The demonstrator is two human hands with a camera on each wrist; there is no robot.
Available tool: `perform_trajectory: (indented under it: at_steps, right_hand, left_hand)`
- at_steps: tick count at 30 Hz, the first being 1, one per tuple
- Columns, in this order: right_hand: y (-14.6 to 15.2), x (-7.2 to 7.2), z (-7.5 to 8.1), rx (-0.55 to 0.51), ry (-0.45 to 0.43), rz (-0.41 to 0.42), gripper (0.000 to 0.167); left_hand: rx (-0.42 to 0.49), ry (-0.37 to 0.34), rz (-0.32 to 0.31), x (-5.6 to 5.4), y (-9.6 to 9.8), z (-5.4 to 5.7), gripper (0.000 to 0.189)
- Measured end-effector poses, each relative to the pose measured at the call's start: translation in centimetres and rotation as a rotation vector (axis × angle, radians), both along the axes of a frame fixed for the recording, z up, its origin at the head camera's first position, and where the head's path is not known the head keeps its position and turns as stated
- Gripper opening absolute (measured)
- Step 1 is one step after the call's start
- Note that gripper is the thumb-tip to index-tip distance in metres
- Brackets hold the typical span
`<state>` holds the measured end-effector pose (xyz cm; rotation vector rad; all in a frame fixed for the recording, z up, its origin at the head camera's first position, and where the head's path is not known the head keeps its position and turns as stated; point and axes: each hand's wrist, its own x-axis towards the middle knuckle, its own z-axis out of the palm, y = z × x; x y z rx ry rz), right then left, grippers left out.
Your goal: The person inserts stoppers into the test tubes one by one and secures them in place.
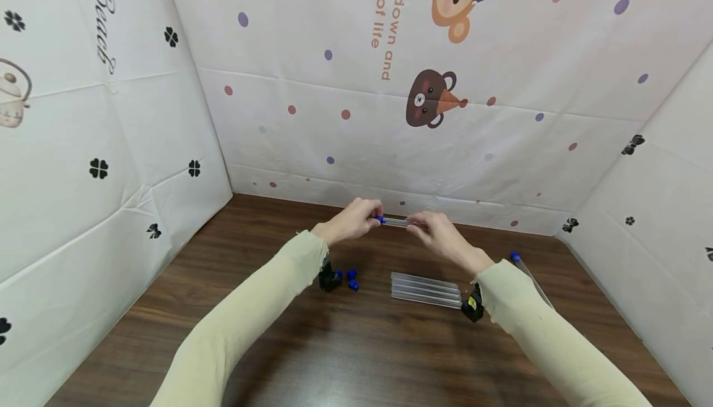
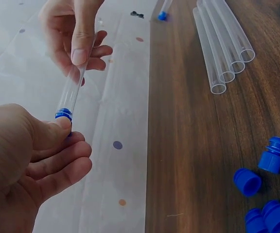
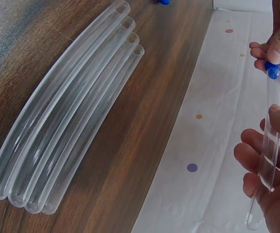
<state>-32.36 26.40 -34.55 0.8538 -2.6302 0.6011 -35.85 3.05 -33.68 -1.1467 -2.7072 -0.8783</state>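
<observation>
so both hands are up near the back of the counter (image 1: 356, 345) with one clear tube (image 1: 395, 222) running between them, held off the surface. left hand (image 1: 351, 218) has the blue cap (image 2: 63, 115) pinched between thumb and forefinger, the other fingers loosely bent just below it and off the tube. the cap sits at the tube's mouth, right at those fingertips, though i can't tell how far in it goes. right hand (image 1: 437, 231) grips the tube further along, thumb on one side and fingers curled on the other, so the tube cuts across the fingers and its rounded end pokes out past them. bit of bare tube shows between the two hands.

down on the counter, four loose tubes (image 3: 72, 109) lie side by side, nearer the person than the right hand, open ends toward the caps. four loose caps (image 2: 247, 182) sit off to the left of those, two of them touching, a couple near the left sleeve (image 1: 245, 308) cuff. over on the far right there's a capped tube (image 1: 531, 278), blue end pointing away, partly behind the right sleeve (image 1: 557, 339). patterned sheet (image 1: 334, 135) hangs behind it all, dots and cartoon bears.
</observation>
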Motion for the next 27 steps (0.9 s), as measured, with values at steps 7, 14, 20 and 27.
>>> perform_trajectory:
  at_steps: [7,14,20,27]
  right_hand:
    - [-0.2,0.3,-0.3,0.047,0.09,-0.019,0.023]
    - [-0.2,0.5,-0.7,0.089,0.176,-0.06,0.022]
    - [-0.1,0.8,-0.7,0.109,0.277,-0.06,0.021]
    - [-0.1,1.4,-0.6,0.121,0.322,-0.078,0.019]
  left_hand:
    - [0.016,-0.011,-0.008,0.2,0.0,0.0,0.005]
    - [0.052,-0.039,-0.008,0.5,0.1,-0.2,0.004]
    - [0.105,-0.094,0.004,0.6,0.4,-0.2,0.004]
    - [0.125,-0.068,0.011,1.0,0.7,-0.1,0.004]
